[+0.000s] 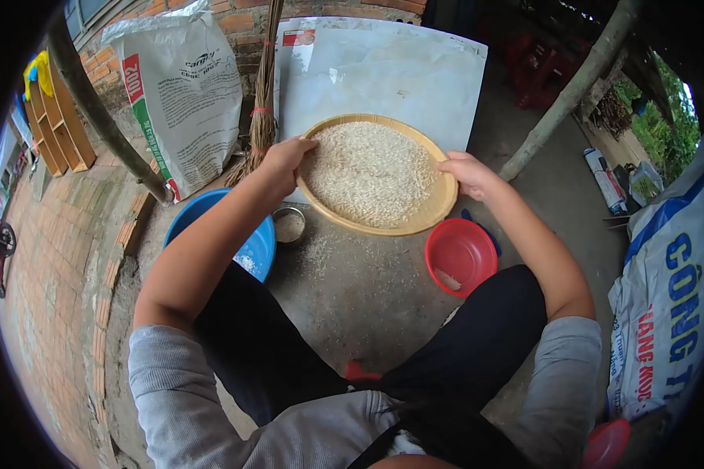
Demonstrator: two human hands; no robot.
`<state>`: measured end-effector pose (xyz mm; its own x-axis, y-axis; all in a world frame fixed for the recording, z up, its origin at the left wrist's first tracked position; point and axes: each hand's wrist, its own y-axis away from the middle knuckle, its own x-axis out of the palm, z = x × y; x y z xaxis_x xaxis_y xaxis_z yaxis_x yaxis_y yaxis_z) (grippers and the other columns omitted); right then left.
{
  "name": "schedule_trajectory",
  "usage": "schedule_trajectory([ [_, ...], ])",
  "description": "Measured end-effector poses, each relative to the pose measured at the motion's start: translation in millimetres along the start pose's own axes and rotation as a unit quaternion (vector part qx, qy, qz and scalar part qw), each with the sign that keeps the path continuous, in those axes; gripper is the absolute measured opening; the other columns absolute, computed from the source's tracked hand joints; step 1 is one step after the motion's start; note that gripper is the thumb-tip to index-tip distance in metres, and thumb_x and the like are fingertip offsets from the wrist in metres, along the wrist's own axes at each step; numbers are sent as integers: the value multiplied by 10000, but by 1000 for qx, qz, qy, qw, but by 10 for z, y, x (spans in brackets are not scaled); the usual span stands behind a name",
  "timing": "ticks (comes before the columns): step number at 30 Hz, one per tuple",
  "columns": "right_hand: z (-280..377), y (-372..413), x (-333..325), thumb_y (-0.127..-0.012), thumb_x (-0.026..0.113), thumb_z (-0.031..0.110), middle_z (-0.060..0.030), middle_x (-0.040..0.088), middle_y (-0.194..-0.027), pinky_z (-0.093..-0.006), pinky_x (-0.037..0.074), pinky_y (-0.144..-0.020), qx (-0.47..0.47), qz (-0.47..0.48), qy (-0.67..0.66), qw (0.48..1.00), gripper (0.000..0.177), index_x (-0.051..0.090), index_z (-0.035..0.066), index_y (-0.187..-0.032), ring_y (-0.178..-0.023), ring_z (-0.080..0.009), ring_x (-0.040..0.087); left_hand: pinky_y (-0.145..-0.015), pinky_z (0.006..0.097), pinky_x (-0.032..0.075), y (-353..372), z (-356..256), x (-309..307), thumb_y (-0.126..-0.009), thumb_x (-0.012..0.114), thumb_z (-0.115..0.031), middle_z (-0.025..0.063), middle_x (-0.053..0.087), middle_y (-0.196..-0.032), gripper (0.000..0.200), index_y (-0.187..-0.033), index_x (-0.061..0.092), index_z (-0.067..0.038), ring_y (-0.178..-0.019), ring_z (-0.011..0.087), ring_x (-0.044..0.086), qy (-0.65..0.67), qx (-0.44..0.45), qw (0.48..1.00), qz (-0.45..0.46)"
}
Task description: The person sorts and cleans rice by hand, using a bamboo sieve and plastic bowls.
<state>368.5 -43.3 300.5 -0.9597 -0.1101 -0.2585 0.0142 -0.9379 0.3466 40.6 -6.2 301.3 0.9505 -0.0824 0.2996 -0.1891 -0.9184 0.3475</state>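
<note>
A round, shallow yellow winnowing basket is held out in front of me above the floor. White rice grains cover most of its inside, leaving bare rim at the lower right. My left hand grips its left edge, and my right hand grips the right edge, both closed on the rim. Below it to the right stands a red plastic basin with a little rice at the bottom. A blue basin with some white grains sits under my left forearm, beside a small metal bowl.
Scattered grains lie on the concrete floor. Behind the basket lean a white board, a straw broom and a large white sack. Wooden poles slant on both sides. A printed tarp stands at right.
</note>
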Motion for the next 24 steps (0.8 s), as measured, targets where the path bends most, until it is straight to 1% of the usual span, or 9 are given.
schedule_trajectory([
  [3, -153, -252, -237, -847, 499, 137, -117, 600, -918, -355, 527, -664, 18, -15, -24, 999, 219, 512, -3, -1015, -839, -207, 619, -756, 328, 516, 295, 56, 348, -883, 478, -141, 95, 577, -948, 262, -1109, 508, -14, -837, 192, 598, -19, 41, 999, 3],
  [7, 40, -47, 16, -860, 487, 137, -123, 589, -975, -379, 532, -681, 29, -23, 18, 999, 259, 485, -15, -1069, -845, -219, 617, -744, 371, 530, -226, 110, -55, -885, 451, -122, 132, 584, -940, 239, -1092, 510, -19, -861, 226, 612, -1, -37, 999, 2],
  [8, 125, 65, 117, -856, 493, 149, -114, 583, -985, -377, 535, -686, 21, 5, -16, 1000, 265, 480, -3, -1073, -836, -212, 617, -732, 401, 542, -163, 26, -111, -876, 486, -124, 164, 585, -942, 245, -1045, 488, 54, -843, 261, 622, -24, -39, 999, -9],
  [9, 161, 138, 166, -856, 493, 149, -114, 583, -985, -377, 535, -686, 22, 4, -11, 1000, 265, 480, -3, -1073, -836, -212, 617, -726, 397, 543, -184, -16, -186, -879, 484, -136, 164, 586, -939, 247, -1055, 495, 37, -834, 270, 622, -19, -70, 997, 12],
  [12, 84, 22, 72, -866, 503, 147, -91, 591, -981, -342, 506, -735, 21, -13, 14, 1000, 251, 511, 7, -1074, -866, -186, 608, -749, 382, 530, -122, 50, -47, -890, 448, -130, 149, 584, -949, 238, -1080, 495, 6, -841, 250, 617, 5, -26, 1000, -17],
  [17, -125, -213, -179, -890, 480, 187, -110, 606, -943, -352, 529, -655, 19, -38, -37, 998, 232, 514, 8, -1034, -796, -213, 625, -807, 351, 509, 24, 116, 252, -899, 433, -112, 122, 564, -990, 259, -1147, 460, -42, -890, 209, 593, 5, 40, 999, 18],
  [19, -100, -192, -112, -893, 483, 196, -115, 601, -966, -365, 530, -672, 5, -21, -34, 999, 241, 506, 11, -1047, -813, -221, 622, -770, 367, 539, -213, 67, 62, -900, 434, -120, 144, 571, -982, 228, -1098, 476, -15, -858, 238, 615, 15, -5, 999, 38],
  [20, 171, 113, 59, -885, 507, 175, -86, 599, -990, -315, 493, -762, 29, -4, -48, 998, 250, 523, 7, -1069, -897, -174, 595, -744, 378, 546, -287, 9, -59, -894, 447, -116, 167, 580, -959, 281, -1138, 440, 24, -826, 256, 625, 5, -58, 998, 31],
  [24, 10, -79, -65, -882, 511, 180, -87, 599, -987, -326, 495, -757, 17, -8, -35, 999, 252, 528, 14, -1071, -895, -175, 595, -735, 387, 535, -234, 108, 92, -877, 469, -102, 154, 591, -940, 239, -1083, 507, 13, -817, 246, 622, 31, -42, 998, -27],
])
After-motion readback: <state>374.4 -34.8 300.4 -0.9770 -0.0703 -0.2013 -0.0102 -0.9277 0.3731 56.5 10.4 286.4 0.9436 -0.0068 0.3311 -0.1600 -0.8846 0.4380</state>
